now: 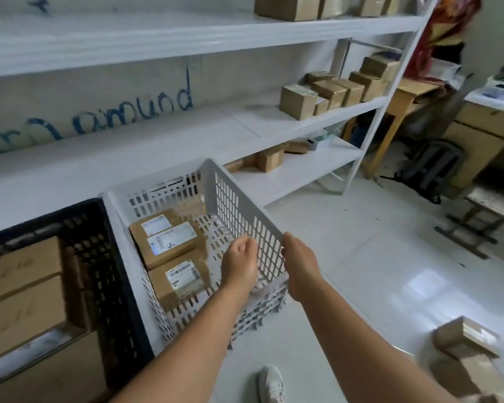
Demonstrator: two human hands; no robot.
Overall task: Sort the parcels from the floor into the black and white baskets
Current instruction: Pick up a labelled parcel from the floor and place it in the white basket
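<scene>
The white basket [213, 175] stands on the floor before the shelves and holds brown labelled parcels [166, 239] along its left side. Beside it on the left is the black basket [111, 271], filled with larger brown boxes [21, 286]. My left hand [239, 263] hovers inside the white basket near its right wall, fingers loosely curled and holding nothing. My right hand [300, 266] is just outside that wall by the near corner of the rim, also holding nothing. Two brown parcels [466, 344] lie on the floor at the lower right.
White shelves [303, 123] behind the baskets carry several small brown boxes. A wooden table [405, 94], a dark backpack [431, 167] and a low bench [492, 207] stand at the right. My white shoe [271, 382] is on the pale tiled floor below the basket.
</scene>
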